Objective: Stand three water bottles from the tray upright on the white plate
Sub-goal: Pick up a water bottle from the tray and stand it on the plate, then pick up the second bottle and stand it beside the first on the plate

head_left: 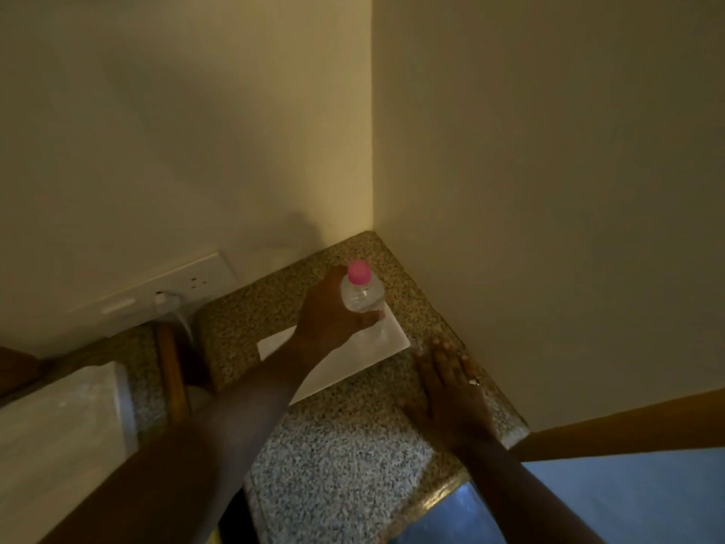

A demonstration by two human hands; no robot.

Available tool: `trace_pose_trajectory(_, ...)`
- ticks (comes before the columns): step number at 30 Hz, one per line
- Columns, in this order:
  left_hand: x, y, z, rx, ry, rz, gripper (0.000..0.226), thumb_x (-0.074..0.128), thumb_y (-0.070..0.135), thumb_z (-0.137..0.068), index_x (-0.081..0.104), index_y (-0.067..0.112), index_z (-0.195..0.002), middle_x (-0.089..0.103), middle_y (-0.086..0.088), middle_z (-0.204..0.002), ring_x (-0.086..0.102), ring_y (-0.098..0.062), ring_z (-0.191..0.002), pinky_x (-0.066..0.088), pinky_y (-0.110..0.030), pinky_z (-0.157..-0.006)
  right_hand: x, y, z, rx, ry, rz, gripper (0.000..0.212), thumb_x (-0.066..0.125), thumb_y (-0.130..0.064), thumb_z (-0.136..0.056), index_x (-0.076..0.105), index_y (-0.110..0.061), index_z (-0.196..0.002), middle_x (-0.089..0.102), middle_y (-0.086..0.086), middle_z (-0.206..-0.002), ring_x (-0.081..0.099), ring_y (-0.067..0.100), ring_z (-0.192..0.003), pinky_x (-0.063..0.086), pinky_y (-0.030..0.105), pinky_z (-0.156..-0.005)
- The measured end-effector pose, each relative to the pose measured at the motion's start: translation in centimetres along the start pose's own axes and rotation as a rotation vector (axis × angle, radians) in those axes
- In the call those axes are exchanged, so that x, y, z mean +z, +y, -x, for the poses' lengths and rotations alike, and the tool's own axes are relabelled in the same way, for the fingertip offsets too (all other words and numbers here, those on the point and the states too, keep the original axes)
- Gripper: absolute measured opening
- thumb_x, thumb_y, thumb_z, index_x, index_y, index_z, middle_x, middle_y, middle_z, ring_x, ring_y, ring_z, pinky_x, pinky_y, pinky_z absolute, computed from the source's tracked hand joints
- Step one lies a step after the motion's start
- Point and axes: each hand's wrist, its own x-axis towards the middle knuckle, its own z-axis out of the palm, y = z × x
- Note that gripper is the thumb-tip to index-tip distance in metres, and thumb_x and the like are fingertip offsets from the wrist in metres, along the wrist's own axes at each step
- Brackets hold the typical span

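Observation:
A clear water bottle (361,294) with a pink cap stands upright over the far right part of the square white plate (353,357). My left hand (329,316) is wrapped around its body from the left. Whether the bottle's base touches the plate is hidden by my fingers. My right hand (451,382) lies flat on the speckled granite counter (345,445), palm down with fingers spread, just right of the plate's corner. It wears a ring and holds nothing. No tray shows clearly in the dim light.
The plate sits in a counter corner with walls (549,190) behind and to the right. A white wall socket (184,284) with a plug and cable is at the left. A wooden edge (172,371) and a pale surface (59,426) lie at lower left.

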Motion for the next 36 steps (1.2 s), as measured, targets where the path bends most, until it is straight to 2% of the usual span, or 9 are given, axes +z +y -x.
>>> trace_pose_trajectory(7, 0.1, -0.1, 0.9, 0.033, -0.002, 0.039, 0.089, 0.094, 0.036, -0.051, 0.051, 0.023, -0.128, 0.060, 0.003, -0.121, 0.055, -0.014, -0.107, 0.045, -0.027, -0.085, 0.0, -0.2, 0.0, 0.008, -0.007, 0.014, 0.092, 0.011, -0.083, -0.085, 0.007, -0.024, -0.156, -0.013, 0.009, -0.163, -0.021, 0.025, -0.147, -0.009, 0.047, -0.119)
trace_pose_trajectory(12, -0.7, -0.6, 1.9, 0.015, -0.023, 0.053, 0.103, 0.094, 0.037, -0.053, 0.041, 0.020, -0.140, 0.053, -0.005, -0.138, 0.051, -0.024, -0.125, 0.047, -0.044, -0.100, -0.1, -0.3, 0.1, 0.000, 0.000, 0.004, 0.089, 0.014, -0.082, -0.087, 0.003, -0.026, -0.156, -0.013, 0.008, -0.163, -0.028, 0.022, -0.144, -0.022, 0.040, -0.112)
trace_pose_trajectory(15, -2.0, -1.7, 3.4, -0.019, -0.055, -0.052, 0.116, 0.090, 0.051, -0.054, 0.028, 0.023, -0.148, 0.037, -0.006, -0.155, 0.035, -0.024, -0.140, 0.032, -0.038, -0.112, -0.1, -0.5, 0.1, 0.002, -0.002, 0.018, 0.090, 0.014, -0.081, -0.088, 0.005, -0.022, -0.156, -0.010, 0.011, -0.163, -0.028, 0.023, -0.144, -0.023, 0.040, -0.113)
trace_pose_trajectory(18, -4.5, -4.4, 6.3, -0.058, -0.045, -0.238, 0.116, 0.082, 0.062, -0.058, 0.022, 0.025, -0.150, 0.031, -0.006, -0.157, 0.030, -0.027, -0.142, 0.027, -0.034, -0.107, 0.3, -1.3, 0.6, -0.023, -0.022, -0.015, 0.095, 0.011, -0.083, -0.086, 0.001, -0.019, -0.156, -0.018, 0.010, -0.161, -0.034, 0.023, -0.140, -0.022, 0.040, -0.113)
trace_pose_trajectory(22, -9.2, -8.8, 11.7, -0.058, 0.030, -0.440, 0.109, 0.077, 0.065, -0.059, 0.029, 0.022, -0.146, 0.037, -0.010, -0.151, 0.032, -0.033, -0.140, 0.034, -0.045, -0.110, 1.1, -4.7, 2.6, -0.083, 0.000, -0.047, 0.098, 0.014, -0.084, -0.085, 0.017, -0.015, -0.155, -0.002, 0.012, -0.163, -0.009, 0.026, -0.148, -0.006, 0.043, -0.118)
trace_pose_trajectory(28, -16.0, -14.7, 20.9, -0.135, 0.072, -0.577, 0.113, 0.061, 0.075, -0.071, 0.015, 0.016, -0.155, 0.008, -0.007, -0.165, -0.006, -0.027, -0.151, 0.004, -0.043, -0.120, 2.7, -12.2, 5.0, -0.226, -0.008, -0.035, 0.093, 0.024, -0.081, -0.088, 0.033, -0.013, -0.150, 0.023, 0.015, -0.160, 0.015, 0.032, -0.148, 0.008, 0.045, -0.117)
trace_pose_trajectory(30, -17.7, -15.7, 23.7, -0.163, 0.102, -0.622, 0.108, 0.063, 0.074, -0.070, 0.025, 0.016, -0.152, 0.017, -0.008, -0.163, 0.003, -0.029, -0.151, 0.007, -0.042, -0.120, 3.4, -14.4, 5.4, -0.285, -0.027, -0.022, 0.091, 0.026, -0.080, -0.089, 0.035, -0.012, -0.149, 0.026, 0.018, -0.159, 0.018, 0.033, -0.147, 0.010, 0.046, -0.118)
trace_pose_trajectory(33, -20.1, -17.3, 27.7, -0.196, 0.202, -0.707, 0.097, 0.065, 0.082, -0.057, 0.059, 0.017, -0.128, 0.057, -0.010, -0.135, 0.050, -0.034, -0.125, 0.041, -0.048, -0.101, 4.2, -17.2, 5.6, -0.352, -0.025, -0.010, 0.089, 0.027, -0.077, -0.090, 0.037, -0.010, -0.148, 0.026, 0.019, -0.158, 0.018, 0.034, -0.147, 0.011, 0.048, -0.119)
trace_pose_trajectory(36, -22.2, -18.8, 30.4, -0.225, 0.220, -0.776, 0.095, 0.062, 0.089, -0.047, 0.065, 0.019, -0.113, 0.065, -0.006, -0.115, 0.058, -0.030, -0.104, 0.046, -0.045, -0.086, 4.3, -18.4, 5.5, -0.366, -0.009, -0.009, 0.088, 0.027, -0.075, -0.091, 0.038, -0.008, -0.147, 0.026, 0.021, -0.158, 0.017, 0.035, -0.147, 0.011, 0.049, -0.118)
